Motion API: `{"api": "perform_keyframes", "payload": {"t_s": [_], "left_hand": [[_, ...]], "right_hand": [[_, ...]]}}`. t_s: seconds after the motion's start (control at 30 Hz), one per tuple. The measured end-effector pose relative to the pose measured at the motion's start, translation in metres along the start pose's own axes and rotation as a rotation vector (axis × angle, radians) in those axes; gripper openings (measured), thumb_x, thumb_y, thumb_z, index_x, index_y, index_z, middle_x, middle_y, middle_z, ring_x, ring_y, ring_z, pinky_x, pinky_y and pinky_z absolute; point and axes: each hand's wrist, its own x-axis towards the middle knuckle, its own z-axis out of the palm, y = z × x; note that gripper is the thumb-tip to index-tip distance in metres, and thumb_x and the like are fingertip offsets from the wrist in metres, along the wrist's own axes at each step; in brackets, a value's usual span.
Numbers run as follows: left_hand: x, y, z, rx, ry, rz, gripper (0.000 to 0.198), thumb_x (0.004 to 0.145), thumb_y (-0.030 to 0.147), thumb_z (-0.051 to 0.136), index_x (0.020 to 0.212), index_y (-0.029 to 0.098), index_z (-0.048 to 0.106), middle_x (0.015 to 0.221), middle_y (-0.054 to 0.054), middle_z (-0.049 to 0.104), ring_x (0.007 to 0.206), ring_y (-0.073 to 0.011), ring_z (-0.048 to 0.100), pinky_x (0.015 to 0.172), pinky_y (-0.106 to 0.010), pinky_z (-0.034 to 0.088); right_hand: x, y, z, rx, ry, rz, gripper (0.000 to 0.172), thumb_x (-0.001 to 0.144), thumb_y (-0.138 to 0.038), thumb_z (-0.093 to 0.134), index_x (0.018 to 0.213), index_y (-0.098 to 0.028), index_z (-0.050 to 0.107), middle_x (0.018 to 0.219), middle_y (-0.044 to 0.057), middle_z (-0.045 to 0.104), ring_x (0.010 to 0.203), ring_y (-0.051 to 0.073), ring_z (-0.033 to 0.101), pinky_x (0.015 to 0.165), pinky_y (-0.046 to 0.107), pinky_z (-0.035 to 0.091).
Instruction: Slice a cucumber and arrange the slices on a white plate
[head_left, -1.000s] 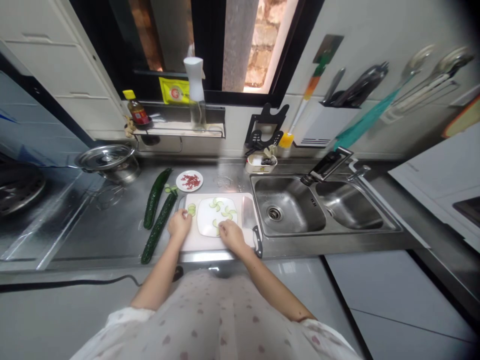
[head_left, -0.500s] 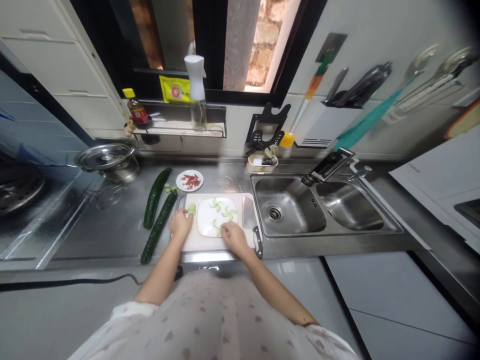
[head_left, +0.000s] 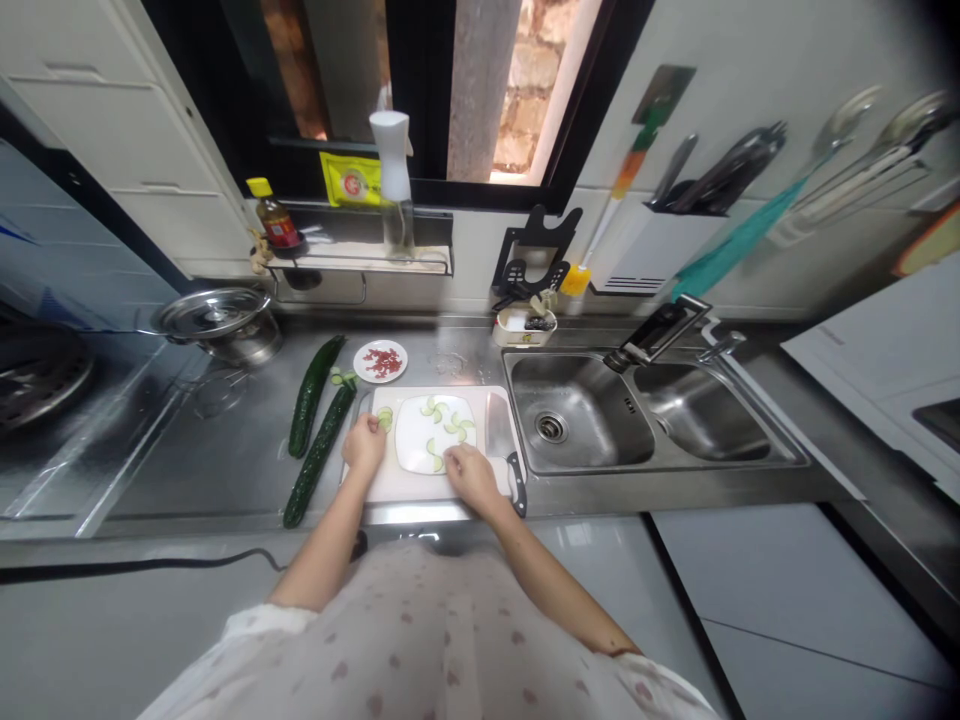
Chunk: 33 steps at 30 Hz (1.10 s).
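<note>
My left hand [head_left: 365, 443] is closed at the left side of the cutting board [head_left: 382, 482], its fingertips beside a small pile of cucumber slices [head_left: 385, 418]; what it grips, if anything, is too small to name. On the board lies a white square plate [head_left: 410, 430] bearing several pale green slices set in curved, petal-like groups [head_left: 432, 408]. My right hand [head_left: 470, 473] is closed at the plate's lower right edge, close to a slice [head_left: 435, 457]; its pinched fingertips hide what is between them. A knife [head_left: 516, 483] with a black handle rests at the board's right side.
Two dark green cucumbers [head_left: 319, 452] lie left of the board. Behind it is a small plate of red pieces [head_left: 381, 362]. A lidded steel pot [head_left: 244, 335] stands at the back left, and a double sink [head_left: 592, 415] is on the right.
My left hand has drawn back slightly from the cucumber slices, which show a little more. My right hand remains at the plate's lower right edge.
</note>
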Motion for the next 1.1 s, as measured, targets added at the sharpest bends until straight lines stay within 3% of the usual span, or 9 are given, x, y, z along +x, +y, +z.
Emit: {"api": "perform_keyframes", "payload": {"t_s": [0.3,0.53,0.67,0.93,1.1], "left_hand": [[0.005,-0.008,0.001,-0.272,0.036,-0.004,0.023,0.074,0.037,0.065,0.091,0.021,0.065,0.084,-0.003,0.069,0.076,-0.0179,0.061,0.066,-0.025,0.039],[0.004,-0.003,-0.002,-0.677,0.008,0.005,0.026,0.062,0.032,0.07,0.082,0.018,0.064,0.075,-0.002,0.066,0.07,-0.0158,0.062,0.065,-0.024,0.043],[-0.005,0.011,-0.015,-0.864,-0.071,0.074,0.029,0.058,0.034,0.074,0.078,0.016,0.062,0.071,-0.003,0.065,0.069,-0.0162,0.062,0.065,-0.026,0.046],[-0.03,0.041,-0.048,-0.925,-0.19,0.263,0.032,0.059,0.036,0.077,0.079,0.016,0.063,0.074,-0.003,0.066,0.072,-0.0161,0.062,0.069,-0.027,0.049],[-0.043,0.055,-0.067,-0.93,-0.226,0.357,0.028,0.062,0.033,0.077,0.08,0.016,0.064,0.077,-0.003,0.066,0.072,-0.0149,0.061,0.069,-0.026,0.049]], "right_hand": [[-0.001,-0.001,0.002,0.006,0.012,-0.01,0.019,0.092,-0.02,0.047,0.092,-0.019,0.067,0.087,0.005,0.064,0.085,0.017,0.055,0.075,0.026,0.037],[0.004,-0.006,-0.002,0.068,0.056,-0.032,0.019,0.09,-0.02,0.048,0.092,-0.019,0.067,0.086,0.006,0.064,0.084,0.018,0.055,0.076,0.027,0.039],[0.018,-0.012,-0.013,0.149,0.112,-0.054,0.021,0.089,-0.019,0.048,0.096,-0.019,0.067,0.089,0.006,0.065,0.085,0.019,0.056,0.078,0.028,0.042],[0.052,-0.036,-0.038,0.321,0.225,-0.097,0.022,0.085,-0.021,0.052,0.102,-0.021,0.066,0.094,0.005,0.066,0.084,0.018,0.058,0.08,0.03,0.046],[0.064,-0.045,-0.044,0.455,0.169,-0.157,0.023,0.084,-0.026,0.058,0.105,-0.021,0.067,0.095,0.005,0.067,0.09,0.018,0.059,0.084,0.032,0.046]]}}
